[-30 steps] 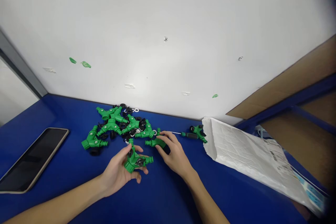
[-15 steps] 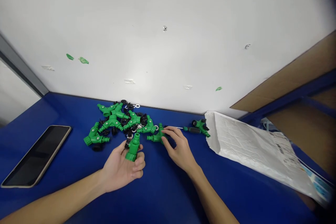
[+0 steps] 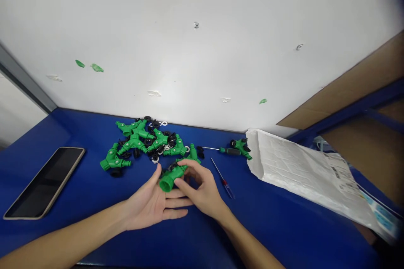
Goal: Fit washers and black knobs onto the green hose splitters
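A green plastic hose splitter with a black part on its upper side is pinched between the thumb and fingers of my right hand. Its wide round opening faces down and toward me. My left hand lies palm up just below and left of it, fingers stretched out and thumb raised. Whether the left fingers touch the splitter is hard to see. Behind my right fingers another green splitter rests on the table, partly hidden. A loose pile of green splitters sits beyond my hands.
Black caps and white washers are scattered among the pile. A red-handled screwdriver and a green-and-black screwdriver lie to the right, near one more splitter and a white mailing bag. A phone rests at left.
The splitter has passed from my left hand to my right, and its wide end has turned toward me. My left fingers have opened. The red-handled screwdriver has come into sight.
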